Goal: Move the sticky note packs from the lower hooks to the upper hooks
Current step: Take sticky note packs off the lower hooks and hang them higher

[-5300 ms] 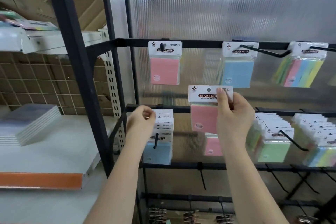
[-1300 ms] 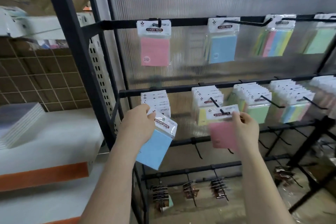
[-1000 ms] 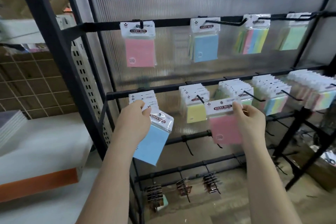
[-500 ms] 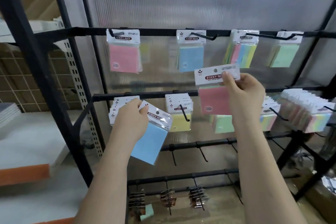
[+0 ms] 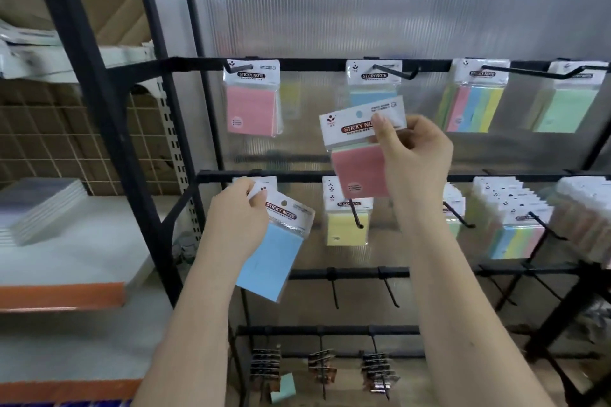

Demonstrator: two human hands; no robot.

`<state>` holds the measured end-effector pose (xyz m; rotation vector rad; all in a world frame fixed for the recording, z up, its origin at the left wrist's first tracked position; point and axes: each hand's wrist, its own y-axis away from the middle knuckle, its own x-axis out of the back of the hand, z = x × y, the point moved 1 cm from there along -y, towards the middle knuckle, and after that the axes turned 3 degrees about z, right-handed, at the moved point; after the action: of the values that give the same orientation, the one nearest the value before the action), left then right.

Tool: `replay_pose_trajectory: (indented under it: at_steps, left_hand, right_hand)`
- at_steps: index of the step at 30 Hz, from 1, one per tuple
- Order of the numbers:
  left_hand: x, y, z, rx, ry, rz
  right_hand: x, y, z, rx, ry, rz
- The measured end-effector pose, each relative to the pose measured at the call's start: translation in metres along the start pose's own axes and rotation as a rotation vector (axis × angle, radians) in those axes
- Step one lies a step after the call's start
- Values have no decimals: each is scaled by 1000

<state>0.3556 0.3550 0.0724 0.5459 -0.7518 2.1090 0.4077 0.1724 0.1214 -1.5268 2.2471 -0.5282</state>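
Head view looks at a black wire rack backed by a ribbed clear panel. At the centre of the frame the right hand pinches the white header card of a pink pack, thumb on the front of the card. The pack hangs free and slightly tilted, in front of the blue pack already on the upper rail and just below that hook. Held by the card, the punched hole stays uncovered, which looks meant for threading it onto an upper hook.

Lower and to the left of centre, the left hand grips a second blue pack by its top corner. This one leans steeply and sits off any hook, just in front of the lower rail; it appears to be waiting its turn.

The upper rail already carries a pink pack, a striped pack and a green pack, each threaded so its label faces out. The lower hooks at right still hold thick rows of packs, and a yellow pack hangs below centre, so much of the job seems left.

Header cards read "STICKY NOTE" in white on a dark oval with a red edge, beside a small logo. The finer print is too small to read.
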Motion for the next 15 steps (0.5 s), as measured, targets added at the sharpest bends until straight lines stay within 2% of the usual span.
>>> replay_pose_trajectory:
  at_steps: [8, 15]
  left_hand:
    - [38, 2, -24, 39, 60, 122]
    - [62, 0, -41, 77, 85, 155]
  right_hand:
    - [-81, 19, -28, 119, -90, -147]
    - [-121, 25, -47, 124, -149, -176]
